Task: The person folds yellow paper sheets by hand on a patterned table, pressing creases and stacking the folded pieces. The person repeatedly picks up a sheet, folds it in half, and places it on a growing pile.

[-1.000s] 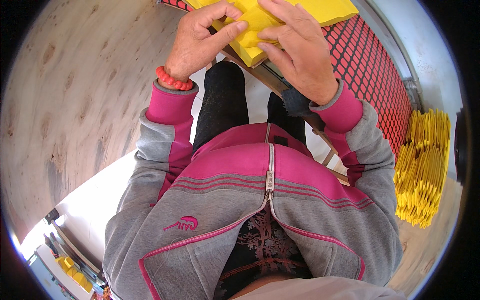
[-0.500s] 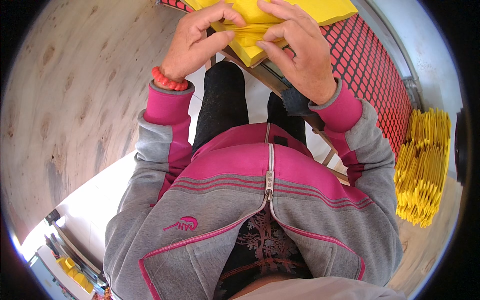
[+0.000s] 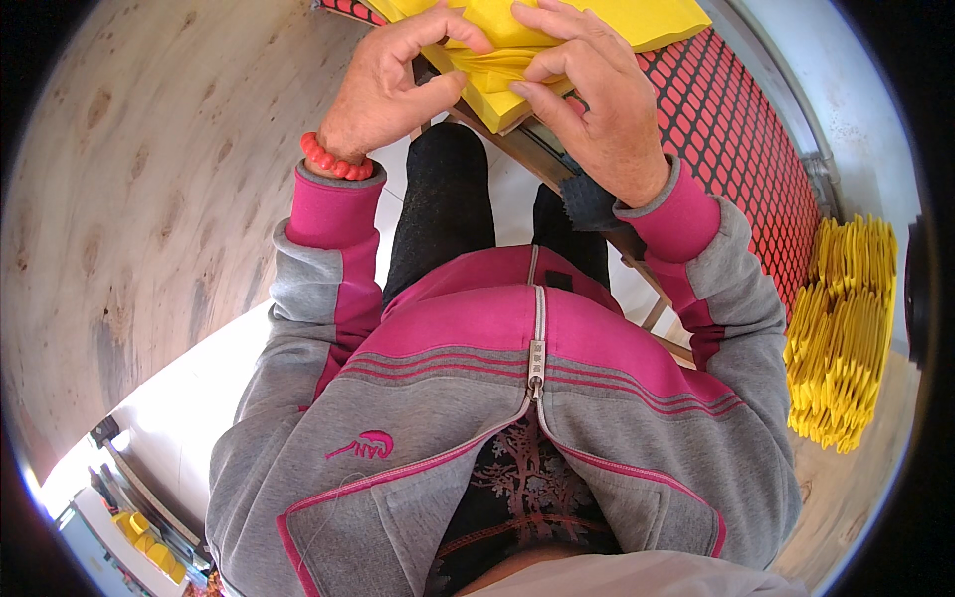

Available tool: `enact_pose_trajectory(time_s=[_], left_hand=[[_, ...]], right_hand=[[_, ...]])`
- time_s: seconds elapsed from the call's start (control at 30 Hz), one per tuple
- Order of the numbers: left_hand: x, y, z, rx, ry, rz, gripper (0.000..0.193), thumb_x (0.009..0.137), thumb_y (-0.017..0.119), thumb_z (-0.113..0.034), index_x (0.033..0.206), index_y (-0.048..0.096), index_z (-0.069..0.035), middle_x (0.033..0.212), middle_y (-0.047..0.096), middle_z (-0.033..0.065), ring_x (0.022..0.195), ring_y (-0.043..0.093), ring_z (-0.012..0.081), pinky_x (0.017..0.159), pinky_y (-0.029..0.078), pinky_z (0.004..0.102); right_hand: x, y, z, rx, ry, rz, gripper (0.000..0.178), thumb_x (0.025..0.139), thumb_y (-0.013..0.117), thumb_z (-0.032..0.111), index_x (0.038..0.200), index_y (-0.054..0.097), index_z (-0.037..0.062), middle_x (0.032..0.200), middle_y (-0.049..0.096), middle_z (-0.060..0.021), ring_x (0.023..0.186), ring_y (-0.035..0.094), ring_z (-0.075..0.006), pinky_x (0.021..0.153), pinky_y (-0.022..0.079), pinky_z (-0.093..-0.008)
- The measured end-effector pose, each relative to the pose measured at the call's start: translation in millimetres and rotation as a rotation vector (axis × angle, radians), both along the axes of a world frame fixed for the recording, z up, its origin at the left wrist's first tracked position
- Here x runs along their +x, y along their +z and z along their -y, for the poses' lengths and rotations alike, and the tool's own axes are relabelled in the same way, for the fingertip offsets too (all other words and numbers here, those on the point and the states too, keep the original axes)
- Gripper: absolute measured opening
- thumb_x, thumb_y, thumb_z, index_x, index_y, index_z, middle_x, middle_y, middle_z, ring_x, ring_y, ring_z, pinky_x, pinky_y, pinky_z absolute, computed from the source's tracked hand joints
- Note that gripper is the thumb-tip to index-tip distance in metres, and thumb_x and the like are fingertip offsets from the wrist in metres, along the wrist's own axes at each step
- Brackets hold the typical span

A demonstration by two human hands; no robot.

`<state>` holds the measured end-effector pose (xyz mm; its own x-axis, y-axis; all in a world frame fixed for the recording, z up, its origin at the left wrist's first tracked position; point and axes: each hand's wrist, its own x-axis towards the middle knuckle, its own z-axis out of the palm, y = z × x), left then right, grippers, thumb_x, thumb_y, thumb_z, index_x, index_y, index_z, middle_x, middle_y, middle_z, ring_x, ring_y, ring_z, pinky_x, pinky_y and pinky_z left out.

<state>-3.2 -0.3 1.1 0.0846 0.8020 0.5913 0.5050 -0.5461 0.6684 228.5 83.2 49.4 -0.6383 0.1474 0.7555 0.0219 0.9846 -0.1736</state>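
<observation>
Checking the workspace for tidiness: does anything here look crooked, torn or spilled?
Nothing stands out. Both the left hand and right hand pinch the yellow sheet at the table edge, where it is creased. The stack of yellow pieces at right sits upright, fanned but unspilled.

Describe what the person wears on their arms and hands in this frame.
Both hands are bare, with no gloves or rings visible. The left hand has a bracelet of round red-orange beads at the wrist. The right hand has none. Both sleeves are grey with magenta cuffs and panels, part of a zipped jacket.
</observation>
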Motion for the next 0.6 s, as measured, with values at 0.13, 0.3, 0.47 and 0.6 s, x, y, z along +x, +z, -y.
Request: enact_pose_trajectory(time_s=[0.13,0.3,0.47,0.6], left_hand=[[3.5,5.4,1.2,-0.053,-0.024,0.019,0.028,0.084,0.064,0.003,0.112,0.068,-0.004,0.109,0.067,0.0018,0.105,0.06,0.0133,0.102,0.043,0.03],[8.1,8.0,1.5,-0.045,-0.013,0.031,0.025,0.086,0.065,0.002,0.111,0.068,-0.004,0.107,0.066,0.0011,0.1,0.06,0.012,0.096,0.045,0.0282],[7.8,8.6,1.0,-0.028,-0.005,-0.003,0.025,0.087,0.066,0.001,0.111,0.068,-0.004,0.107,0.066,0.001,0.101,0.06,0.0123,0.097,0.045,0.0285],[8.6,8.3,0.9,-0.025,-0.001,0.009,0.025,0.087,0.067,0.0,0.111,0.068,-0.004,0.107,0.066,0.001,0.103,0.06,0.0128,0.098,0.045,0.0288]], right_hand=[[0.2,0.3,0.5,-0.009,-0.017,0.022,0.024,0.076,0.081,0.002,0.088,0.062,0.0044,0.124,0.068,-0.0181,0.121,0.063,-0.0406,0.103,0.049,-0.0489],[0.5,0.6,0.4,-0.011,-0.015,0.023,0.023,0.076,0.081,0.002,0.088,0.061,0.0045,0.124,0.068,-0.0182,0.121,0.063,-0.0407,0.103,0.049,-0.0485],[0.7,-0.4,0.3,-0.012,-0.025,0.025,0.023,0.077,0.081,0.002,0.089,0.062,0.0047,0.124,0.068,-0.0185,0.121,0.063,-0.0407,0.103,0.049,-0.0482],[-0.2,-0.5,0.3,-0.008,-0.001,-0.013,0.023,0.077,0.081,0.002,0.089,0.062,0.0049,0.124,0.068,-0.0184,0.121,0.063,-0.0407,0.103,0.049,-0.0481]])
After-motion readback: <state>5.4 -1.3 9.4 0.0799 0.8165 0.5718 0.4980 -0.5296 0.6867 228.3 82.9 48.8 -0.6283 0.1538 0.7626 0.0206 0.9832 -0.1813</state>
